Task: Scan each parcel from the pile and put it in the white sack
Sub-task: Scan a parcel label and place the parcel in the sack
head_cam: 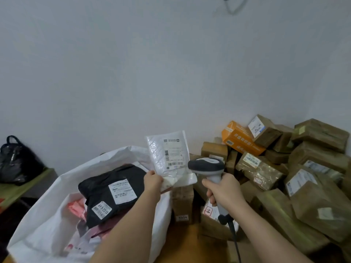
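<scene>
Here, the person stands between the white sack (47,211) on one side and the pile of parcels (296,168) on the other, so each parcel needs only a short way from the pile, past the scanner, into the sack. The left hand (152,180) pinches a white bubble mailer (167,154) by its lower edge and holds it up above the sack's far rim, just beside the head of the scanner (207,165). I think it is held like this for a reason: the printed label (173,153) faces the person and the scanner, and the fingers stay low so they do not cover the barcodes. The mailer stands almost upright, its long axis running from the hand upward with a small lean to the left, and its label side is turned toward us. The right hand (223,188) is wrapped around the scanner's grey handle, the head pointing left at the label; whether a finger presses the trigger I cannot tell, because the hand hides it. The sack's mouth is wide open and already holds a black mailer (112,192) lying flat on top of pink packets (77,207), so the white one can probably be dropped straight down after the scan.
</scene>
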